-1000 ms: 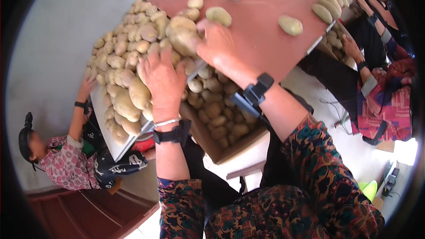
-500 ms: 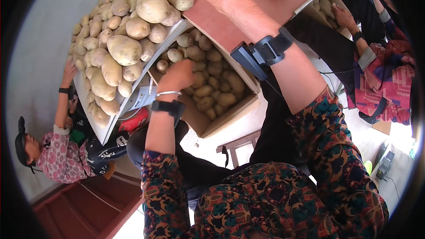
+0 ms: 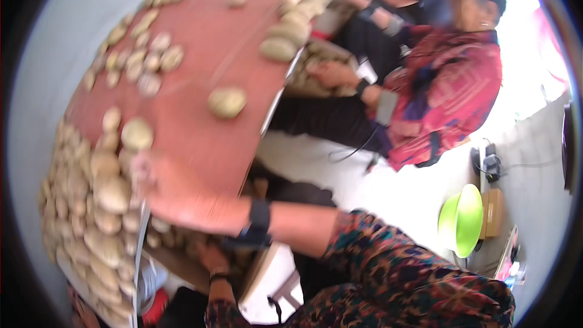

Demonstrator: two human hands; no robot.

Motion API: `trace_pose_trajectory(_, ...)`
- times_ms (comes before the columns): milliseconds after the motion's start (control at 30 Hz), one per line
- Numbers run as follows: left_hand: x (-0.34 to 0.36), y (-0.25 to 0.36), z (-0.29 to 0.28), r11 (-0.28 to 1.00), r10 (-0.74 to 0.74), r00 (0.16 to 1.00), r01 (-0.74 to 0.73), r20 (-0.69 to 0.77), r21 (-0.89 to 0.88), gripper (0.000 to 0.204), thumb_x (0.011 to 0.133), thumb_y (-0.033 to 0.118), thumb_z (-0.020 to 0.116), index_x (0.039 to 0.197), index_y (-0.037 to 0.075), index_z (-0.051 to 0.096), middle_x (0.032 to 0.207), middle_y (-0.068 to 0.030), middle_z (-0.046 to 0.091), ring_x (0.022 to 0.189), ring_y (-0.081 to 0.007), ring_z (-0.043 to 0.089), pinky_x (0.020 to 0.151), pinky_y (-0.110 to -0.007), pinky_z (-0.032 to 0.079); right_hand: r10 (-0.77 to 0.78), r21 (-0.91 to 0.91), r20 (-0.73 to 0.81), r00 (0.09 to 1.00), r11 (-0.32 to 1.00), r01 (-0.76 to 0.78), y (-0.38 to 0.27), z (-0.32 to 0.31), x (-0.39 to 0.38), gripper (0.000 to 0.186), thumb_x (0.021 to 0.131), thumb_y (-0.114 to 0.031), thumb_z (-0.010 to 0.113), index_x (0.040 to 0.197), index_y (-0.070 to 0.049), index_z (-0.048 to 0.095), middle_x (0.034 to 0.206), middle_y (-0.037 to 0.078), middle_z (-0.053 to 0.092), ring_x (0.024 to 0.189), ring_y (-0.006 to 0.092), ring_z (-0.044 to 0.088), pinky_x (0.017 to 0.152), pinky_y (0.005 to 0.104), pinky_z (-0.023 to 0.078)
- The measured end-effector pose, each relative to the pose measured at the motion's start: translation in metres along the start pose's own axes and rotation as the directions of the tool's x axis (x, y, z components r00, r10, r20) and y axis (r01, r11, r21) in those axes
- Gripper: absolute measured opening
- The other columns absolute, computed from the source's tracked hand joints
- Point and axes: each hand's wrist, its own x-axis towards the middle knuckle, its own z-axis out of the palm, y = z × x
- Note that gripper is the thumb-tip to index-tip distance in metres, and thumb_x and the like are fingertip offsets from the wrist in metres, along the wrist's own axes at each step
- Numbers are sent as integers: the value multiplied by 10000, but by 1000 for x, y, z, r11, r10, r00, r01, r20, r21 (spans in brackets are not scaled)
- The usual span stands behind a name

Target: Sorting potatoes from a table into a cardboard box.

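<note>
Right fingers [image 3: 143, 176] flank potatoes [image 3: 112, 193], forearm [image 3: 300, 223] partly hiding box [image 3: 260, 272].

My feed is bright, with strong glare burning out the upper right and bleaching the floor [image 3: 358, 176] nearly white. I get fairly even light across the table [image 3: 194, 152], but the box [image 3: 258, 274] sits in shadow, leaving the left hand [image 3: 212, 256] dim. Motion blur softens my view: the right hand [image 3: 175, 187] is smeared, and the potatoes [image 3: 108, 191] lack crisp outlines. The fisheye bows straight edges, and my corners go black, fringed blue at right.
</note>
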Motion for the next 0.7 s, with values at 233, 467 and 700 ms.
trace_pose_trajectory(233,31,3,39,905,-6,991,-53,136,422,597,998,397,372,1532,139,310,1576,-211,254,1374,-542,292,1028,-683,340,25,50,4,1000,998,-25,-7,-2,-11,127,882,-33,567,979,39,530,851,206,624,811,306,659,752,393,518)
trace_pose_trajectory(467,41,17,60,889,-61,991,-1,121,458,611,1007,388,381,1507,41,328,1541,-183,345,1387,-490,322,1046,-588,382,67,35,60,996,997,-69,-6,-22,-20,122,894,-30,560,991,43,552,865,221,652,825,349,682,730,396,533)
trace_pose_trajectory(700,40,-32,76,922,159,970,-79,-185,380,695,915,566,460,1423,93,474,1469,-143,461,1332,-389,431,1091,-591,294,23,130,62,998,991,-31,-5,-4,-21,124,883,-12,540,999,30,551,890,210,644,824,357,664,724,399,521)
